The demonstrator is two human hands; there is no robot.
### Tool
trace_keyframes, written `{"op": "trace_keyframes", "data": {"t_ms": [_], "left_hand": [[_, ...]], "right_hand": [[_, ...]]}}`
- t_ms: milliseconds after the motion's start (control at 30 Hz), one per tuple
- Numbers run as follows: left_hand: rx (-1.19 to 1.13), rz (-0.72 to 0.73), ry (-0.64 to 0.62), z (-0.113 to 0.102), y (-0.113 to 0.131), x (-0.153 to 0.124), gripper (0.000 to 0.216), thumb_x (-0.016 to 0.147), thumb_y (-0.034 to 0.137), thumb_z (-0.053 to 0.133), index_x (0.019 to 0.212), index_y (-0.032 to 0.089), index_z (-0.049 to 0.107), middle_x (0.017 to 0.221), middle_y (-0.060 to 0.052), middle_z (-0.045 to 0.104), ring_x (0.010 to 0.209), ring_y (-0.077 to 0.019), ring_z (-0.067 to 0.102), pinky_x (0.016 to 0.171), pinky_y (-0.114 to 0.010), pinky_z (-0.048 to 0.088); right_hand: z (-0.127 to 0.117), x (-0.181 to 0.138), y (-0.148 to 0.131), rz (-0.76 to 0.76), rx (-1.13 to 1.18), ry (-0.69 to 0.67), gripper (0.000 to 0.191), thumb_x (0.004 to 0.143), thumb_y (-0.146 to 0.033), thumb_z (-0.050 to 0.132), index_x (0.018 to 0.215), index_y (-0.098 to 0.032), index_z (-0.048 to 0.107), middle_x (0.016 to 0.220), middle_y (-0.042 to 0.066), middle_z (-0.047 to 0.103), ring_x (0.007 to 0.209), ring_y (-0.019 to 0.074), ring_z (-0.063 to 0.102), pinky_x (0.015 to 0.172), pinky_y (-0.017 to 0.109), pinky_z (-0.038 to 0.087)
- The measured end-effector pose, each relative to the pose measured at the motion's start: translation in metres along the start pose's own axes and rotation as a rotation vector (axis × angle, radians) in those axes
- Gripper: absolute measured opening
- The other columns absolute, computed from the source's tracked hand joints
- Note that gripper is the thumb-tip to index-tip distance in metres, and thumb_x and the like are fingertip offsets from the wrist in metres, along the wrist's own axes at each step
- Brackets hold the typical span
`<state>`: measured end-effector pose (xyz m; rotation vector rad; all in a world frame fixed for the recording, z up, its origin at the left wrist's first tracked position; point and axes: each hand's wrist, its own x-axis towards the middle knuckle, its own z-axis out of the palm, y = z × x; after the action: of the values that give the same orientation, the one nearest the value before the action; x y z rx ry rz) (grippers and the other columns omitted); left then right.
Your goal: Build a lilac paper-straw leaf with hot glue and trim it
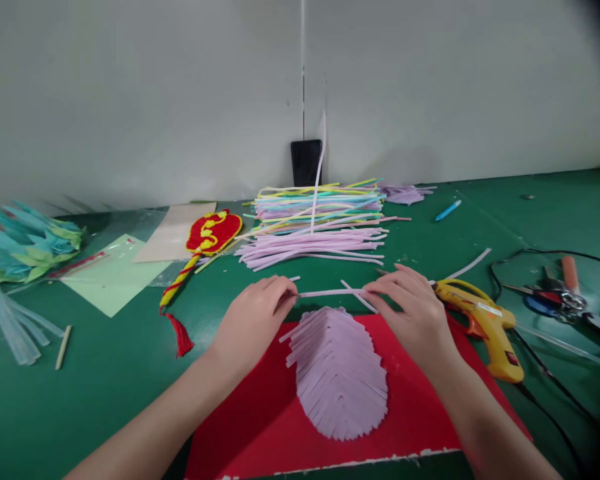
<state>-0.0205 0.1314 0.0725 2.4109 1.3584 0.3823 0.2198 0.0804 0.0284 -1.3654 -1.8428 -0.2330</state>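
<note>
My left hand (253, 320) and my right hand (414, 312) each pinch one end of a thin pale lilac strip (330, 292), held level just above the top of a lilac leaf shape (339, 373) built from overlapping strips. The leaf lies on a red sheet (260, 427) on the green table (105, 380). A second short lilac strip (359, 298) lies crossed under my right fingers.
A yellow glue gun (490, 323) lies right of the red sheet, its black cable looping past scissors and keys (563, 299). A pile of pastel strips (317, 223) sits behind, near a red and yellow tasselled ornament (205, 243), a blue pen (447, 211), glue sticks (15, 323) and teal paper leaves (25, 240).
</note>
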Motion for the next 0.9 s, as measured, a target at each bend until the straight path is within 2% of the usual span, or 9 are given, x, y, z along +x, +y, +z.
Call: {"op": "trace_keyframes", "data": {"t_ms": [100,267,400,533,633,900], "left_hand": [[-0.008,-0.005,0.020,-0.001,-0.001,0.000,0.011,0.090,0.022,0.047,0.088,0.023,0.058,0.092,0.001,0.066,0.084,-0.0177,0.060,0.072,-0.029,0.043],[0.059,-0.091,0.168,-0.002,-0.010,0.005,0.011,0.088,0.019,0.047,0.087,0.021,0.057,0.091,-0.001,0.066,0.080,-0.0186,0.060,0.069,-0.029,0.042],[0.112,-0.148,0.228,0.003,-0.031,0.014,0.010,0.086,0.020,0.049,0.088,0.021,0.058,0.092,-0.002,0.067,0.082,-0.0203,0.060,0.070,-0.030,0.042],[0.178,-0.126,0.182,0.010,-0.049,0.022,0.013,0.085,0.018,0.047,0.087,0.019,0.060,0.094,-0.005,0.067,0.084,-0.0224,0.061,0.072,-0.032,0.043],[0.118,-0.129,0.168,0.013,-0.054,0.024,0.012,0.084,0.018,0.048,0.085,0.020,0.060,0.091,-0.005,0.068,0.083,-0.0215,0.061,0.073,-0.031,0.043],[-0.111,-0.170,0.306,0.011,-0.053,0.025,0.010,0.078,0.022,0.052,0.081,0.020,0.062,0.085,-0.002,0.069,0.078,-0.0173,0.063,0.073,-0.025,0.047]], "right_hand": [[0.001,0.000,-0.001,0.001,0.003,0.035,0.006,0.084,-0.019,0.061,0.085,-0.021,0.066,0.078,0.001,0.065,0.077,0.0147,0.060,0.092,0.040,0.046],[0.003,0.001,-0.003,0.063,0.003,0.056,0.020,0.084,-0.017,0.060,0.102,-0.023,0.066,0.102,0.006,0.066,0.096,0.0190,0.060,0.087,0.039,0.047],[0.005,0.000,-0.002,0.077,0.023,0.030,0.013,0.085,-0.019,0.060,0.095,-0.022,0.067,0.099,0.005,0.067,0.094,0.0186,0.061,0.086,0.038,0.047],[0.007,-0.002,0.000,0.094,0.038,-0.009,0.011,0.085,-0.021,0.059,0.092,-0.022,0.067,0.098,0.005,0.067,0.093,0.0189,0.061,0.084,0.038,0.047],[0.008,-0.003,0.001,0.105,0.051,-0.026,0.012,0.086,-0.020,0.058,0.092,-0.021,0.068,0.098,0.005,0.067,0.093,0.0189,0.061,0.084,0.038,0.047],[0.009,-0.005,0.001,0.111,0.064,-0.029,0.012,0.086,-0.020,0.058,0.092,-0.022,0.067,0.099,0.005,0.067,0.092,0.0186,0.061,0.084,0.039,0.047]]}}
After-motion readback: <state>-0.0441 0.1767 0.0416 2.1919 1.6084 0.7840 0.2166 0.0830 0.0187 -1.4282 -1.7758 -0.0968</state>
